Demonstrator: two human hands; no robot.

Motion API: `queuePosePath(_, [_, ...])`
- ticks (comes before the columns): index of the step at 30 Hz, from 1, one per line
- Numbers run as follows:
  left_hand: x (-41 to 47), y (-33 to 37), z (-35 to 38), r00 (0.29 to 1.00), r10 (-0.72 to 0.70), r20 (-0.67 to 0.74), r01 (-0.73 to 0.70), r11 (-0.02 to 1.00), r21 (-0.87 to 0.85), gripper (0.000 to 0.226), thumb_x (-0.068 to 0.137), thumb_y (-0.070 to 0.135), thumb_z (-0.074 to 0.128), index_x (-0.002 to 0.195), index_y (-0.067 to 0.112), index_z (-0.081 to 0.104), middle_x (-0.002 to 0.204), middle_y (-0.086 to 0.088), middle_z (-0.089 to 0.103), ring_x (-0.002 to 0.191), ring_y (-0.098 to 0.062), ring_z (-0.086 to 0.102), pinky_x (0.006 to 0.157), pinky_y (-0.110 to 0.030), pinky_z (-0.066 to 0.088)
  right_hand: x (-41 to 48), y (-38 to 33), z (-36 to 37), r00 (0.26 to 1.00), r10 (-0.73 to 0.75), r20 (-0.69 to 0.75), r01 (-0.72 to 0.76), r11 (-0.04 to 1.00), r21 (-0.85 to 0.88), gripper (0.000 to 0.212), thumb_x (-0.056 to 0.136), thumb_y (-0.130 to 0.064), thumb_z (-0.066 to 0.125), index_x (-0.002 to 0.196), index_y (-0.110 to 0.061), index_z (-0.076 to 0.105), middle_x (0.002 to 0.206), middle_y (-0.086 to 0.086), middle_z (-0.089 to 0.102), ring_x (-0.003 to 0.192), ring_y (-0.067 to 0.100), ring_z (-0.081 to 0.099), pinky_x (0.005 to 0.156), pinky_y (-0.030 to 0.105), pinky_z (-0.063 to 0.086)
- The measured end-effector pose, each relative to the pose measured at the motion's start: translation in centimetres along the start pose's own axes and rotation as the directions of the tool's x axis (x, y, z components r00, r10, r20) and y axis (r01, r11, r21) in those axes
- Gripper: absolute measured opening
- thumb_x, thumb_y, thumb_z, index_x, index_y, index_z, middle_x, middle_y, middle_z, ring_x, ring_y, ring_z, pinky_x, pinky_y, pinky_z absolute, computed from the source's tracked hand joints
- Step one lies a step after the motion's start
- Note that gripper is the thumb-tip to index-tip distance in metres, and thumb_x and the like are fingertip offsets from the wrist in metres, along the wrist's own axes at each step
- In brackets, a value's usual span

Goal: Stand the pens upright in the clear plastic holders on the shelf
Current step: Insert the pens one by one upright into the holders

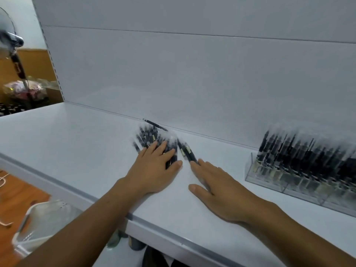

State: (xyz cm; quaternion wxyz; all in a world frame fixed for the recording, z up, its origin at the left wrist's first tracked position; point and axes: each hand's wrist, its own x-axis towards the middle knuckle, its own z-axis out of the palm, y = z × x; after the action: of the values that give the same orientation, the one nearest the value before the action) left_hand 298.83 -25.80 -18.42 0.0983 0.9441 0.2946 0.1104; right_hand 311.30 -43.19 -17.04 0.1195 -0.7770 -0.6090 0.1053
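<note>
Head view: loose pens (152, 139) lie flat in a fan on the shelf (77, 151), straight ahead of both hands, long axes running away from me. Left hand (154, 172) rests flat on the fan, fingers spread. Right hand (217, 189), fingers straight, touches the near ends of about 3 stray pens (187, 152). The clear holder (269, 180), well stocked, stands off to the right. My judgement: the right hand is nearer for the carry.

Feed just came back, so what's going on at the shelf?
A person's left hand lies flat on a loose pile of black pens on the white shelf. The right hand, held flat, touches a few stray pens beside it. The clear holder at right already holds many upright pens.
</note>
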Motion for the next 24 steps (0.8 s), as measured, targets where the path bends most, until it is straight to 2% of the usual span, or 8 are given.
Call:
queuePosePath(4, [0.1, 1.6, -0.4, 0.979, 0.2, -0.043, -0.203, 0.974, -0.102, 0.06, 0.099, 0.056, 0.029, 0.153, 0.032, 0.018, 0.161, 0.012, 0.005, 0.148, -0.008, -0.005, 0.122, -0.038, 0.001, -1.4, 0.0, -0.8, 0.975, 0.006, -0.223, 0.043, 0.976, 0.216, 0.034, 0.099, -0.049, 0.041, 0.132, -0.043, 0.045, 0.13, -0.026, 0.052, 0.116, -0.003, 0.049, 0.1, 0.027, 0.042])
queuePosePath(7, [0.2, 3.5, -0.8, 0.94, 0.337, 0.042, -0.329, 0.935, -0.133, 0.049, 0.101, 0.05, 0.027, 0.145, 0.034, 0.039, 0.155, 0.015, 0.028, 0.144, -0.002, 0.012, 0.118, -0.031, 0.004, -1.5, 0.5, -1.5, 0.946, 0.037, -0.322, 0.003, 0.992, 0.123, 0.02, 0.099, -0.037, 0.047, 0.106, -0.032, 0.064, 0.101, -0.012, 0.062, 0.096, 0.008, 0.054, 0.087, 0.033, 0.046])
queuePosePath(9, [0.4, 4.1, -1.0, 0.929, 0.368, 0.047, -0.361, 0.926, -0.115, 0.042, 0.103, 0.046, 0.027, 0.132, 0.03, 0.053, 0.141, 0.011, 0.048, 0.133, -0.001, 0.028, 0.11, -0.028, 0.013, -1.6, 0.9, -1.7, 0.953, 0.05, -0.3, -0.039, 0.998, 0.042, 0.018, 0.097, -0.038, 0.052, 0.107, -0.036, 0.066, 0.098, -0.012, 0.058, 0.094, 0.01, 0.052, 0.085, 0.032, 0.045])
queuePosePath(14, [1.1, 3.3, -2.0, 0.943, 0.282, 0.176, -0.255, 0.953, -0.163, 0.045, 0.098, 0.035, 0.045, 0.143, 0.032, 0.043, 0.152, 0.016, 0.035, 0.14, -0.003, 0.026, 0.11, -0.02, 0.019, -1.7, 1.2, -1.8, 0.943, 0.168, -0.286, -0.161, 0.986, 0.047, 0.022, 0.092, -0.038, 0.053, 0.114, -0.038, 0.055, 0.096, -0.015, 0.056, 0.086, 0.01, 0.056, 0.074, 0.027, 0.043])
queuePosePath(17, [1.6, 3.3, -2.4, 0.963, 0.199, 0.182, -0.162, 0.966, -0.202, 0.049, 0.091, 0.028, 0.053, 0.139, 0.035, 0.047, 0.141, 0.016, 0.047, 0.129, -0.005, 0.042, 0.1, -0.018, 0.029, -1.8, 1.6, -1.9, 0.946, 0.185, -0.267, -0.173, 0.983, 0.067, 0.022, 0.089, -0.034, 0.052, 0.11, -0.036, 0.052, 0.077, -0.012, 0.062, 0.076, 0.009, 0.057, 0.065, 0.027, 0.042])
queuePosePath(20, [1.9, 4.1, -2.4, 0.983, 0.186, 0.004, -0.18, 0.955, -0.235, 0.011, 0.088, 0.03, 0.058, 0.091, 0.026, 0.068, 0.09, 0.008, 0.065, 0.083, -0.01, 0.059, 0.072, -0.025, 0.043, -1.9, 1.6, -1.9, 0.952, 0.199, -0.232, -0.161, 0.972, 0.171, 0.012, 0.089, -0.029, 0.052, 0.095, -0.035, 0.06, 0.063, -0.016, 0.067, 0.069, -0.002, 0.058, 0.06, 0.02, 0.041])
queuePosePath(22, [2.2, 4.7, -2.3, 0.986, 0.141, -0.091, -0.154, 0.976, -0.154, 0.034, 0.087, 0.043, 0.061, 0.059, 0.027, 0.052, 0.06, 0.008, 0.052, 0.057, -0.009, 0.051, 0.053, -0.025, 0.034, -1.8, 1.4, -2.0, 0.946, 0.22, -0.24, -0.159, 0.955, 0.249, 0.015, 0.088, -0.028, 0.052, 0.084, -0.034, 0.065, 0.068, -0.016, 0.07, 0.073, 0.0, 0.062, 0.068, 0.025, 0.05])
queuePosePath(24, [2.6, 5.6, -2.3, 0.993, 0.095, -0.076, -0.099, 0.994, -0.051, 0.042, 0.085, 0.053, 0.06, 0.055, 0.025, 0.049, 0.056, 0.005, 0.049, 0.054, -0.007, 0.048, 0.049, -0.025, 0.031, -1.8, 1.3, -2.1, 0.939, 0.237, -0.251, -0.16, 0.943, 0.291, 0.014, 0.087, -0.029, 0.053, 0.081, -0.033, 0.066, 0.072, -0.014, 0.069, 0.075, 0.004, 0.063, 0.072, 0.029, 0.053])
